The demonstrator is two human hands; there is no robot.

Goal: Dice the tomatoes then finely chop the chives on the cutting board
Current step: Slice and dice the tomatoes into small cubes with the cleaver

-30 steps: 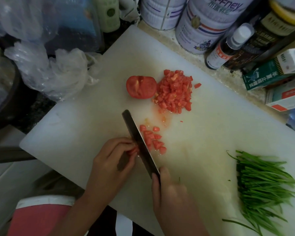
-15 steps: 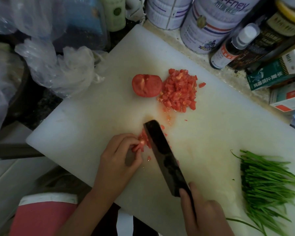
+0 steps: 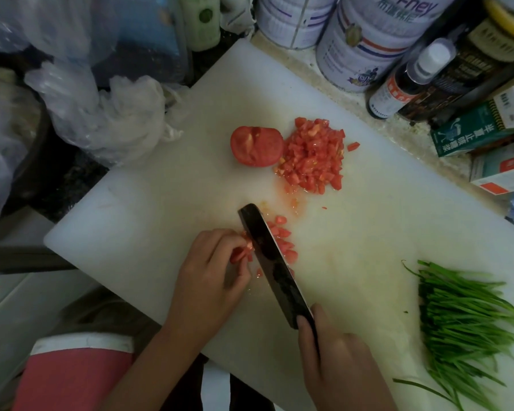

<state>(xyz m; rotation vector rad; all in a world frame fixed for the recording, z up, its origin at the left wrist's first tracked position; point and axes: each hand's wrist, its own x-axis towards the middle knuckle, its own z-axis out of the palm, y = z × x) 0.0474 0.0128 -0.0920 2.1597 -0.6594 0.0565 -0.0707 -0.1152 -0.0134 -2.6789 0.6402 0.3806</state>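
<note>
Over cutting board point(image 3: 161, 203), left hand point(image 3: 211, 280) pinching tomato pieces point(image 3: 240, 254), right hand point(image 3: 339, 369) gripping knife point(image 3: 273, 262).

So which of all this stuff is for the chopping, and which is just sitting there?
For the chopping:
cutting board
knife, gripped by the right hand
tomato piece, pinched by the left hand
tomato half
diced tomato pile
chives

Just sitting there:
plastic bags
tins
small bottle
boxes
</note>
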